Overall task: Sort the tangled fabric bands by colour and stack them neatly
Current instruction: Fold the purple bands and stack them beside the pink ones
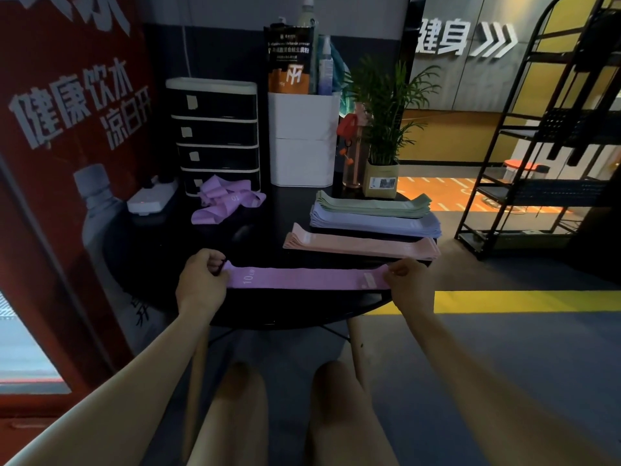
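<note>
fingers of the left hand and right hand pinching the ends of a purple band flat at the table's near edge, green stack, blue stack, pink stack done, purple tangle left.

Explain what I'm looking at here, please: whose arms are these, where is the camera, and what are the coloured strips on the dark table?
There is no machine: a person wears a camera on the head, looking forward and down, so the arms and knees are their own. The left hand and right hand each pinch one end of a purple band, stretched flat at the near edge of the black table. Further back on the right lie three sorted stacks: pink, lavender-blue and green. A tangled purple heap waits on the left, in front of a small drawer unit. A white bin and potted plant stand behind.
</note>
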Available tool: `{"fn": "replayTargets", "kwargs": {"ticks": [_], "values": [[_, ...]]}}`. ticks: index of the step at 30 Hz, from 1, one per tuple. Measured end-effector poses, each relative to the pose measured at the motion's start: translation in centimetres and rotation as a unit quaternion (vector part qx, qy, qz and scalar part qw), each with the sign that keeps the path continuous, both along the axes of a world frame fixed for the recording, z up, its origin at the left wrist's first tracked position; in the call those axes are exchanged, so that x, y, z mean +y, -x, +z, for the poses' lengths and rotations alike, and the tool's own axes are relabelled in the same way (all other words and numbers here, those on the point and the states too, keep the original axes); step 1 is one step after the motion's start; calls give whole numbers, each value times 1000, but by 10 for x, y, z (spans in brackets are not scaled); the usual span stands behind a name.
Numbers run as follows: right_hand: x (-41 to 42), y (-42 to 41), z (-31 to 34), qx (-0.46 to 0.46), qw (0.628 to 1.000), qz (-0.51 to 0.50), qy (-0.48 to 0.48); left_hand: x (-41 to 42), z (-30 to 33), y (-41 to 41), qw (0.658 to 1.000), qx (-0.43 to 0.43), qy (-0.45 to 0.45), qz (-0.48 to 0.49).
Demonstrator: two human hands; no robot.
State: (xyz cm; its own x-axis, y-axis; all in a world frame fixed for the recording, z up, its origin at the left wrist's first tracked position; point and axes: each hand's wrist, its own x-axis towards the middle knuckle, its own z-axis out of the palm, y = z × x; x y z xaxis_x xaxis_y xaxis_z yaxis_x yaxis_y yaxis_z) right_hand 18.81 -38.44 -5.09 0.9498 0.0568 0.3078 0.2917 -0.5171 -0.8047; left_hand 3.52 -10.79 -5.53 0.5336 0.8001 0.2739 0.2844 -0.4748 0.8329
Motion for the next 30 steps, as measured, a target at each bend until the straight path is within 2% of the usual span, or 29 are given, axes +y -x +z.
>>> {"fn": "replayTargets", "kwargs": {"ticks": [10,17,19,23,30], "values": [[3,2,-4,24,1000,0,-16,1,0,2,1000,18,-8,-17],[13,-1,6,-67,988,-32,137,8,2,-1,998,46,-4,-35],[22,4,19,-81,985,-24,151,10,4,-3,998,36,5,-43],[57,10,37,-102,980,65,159,18,11,-8,998,27,-29,-55],[143,-6,51,-53,966,209,141,49,29,-33,994,24,-71,-83]]}}
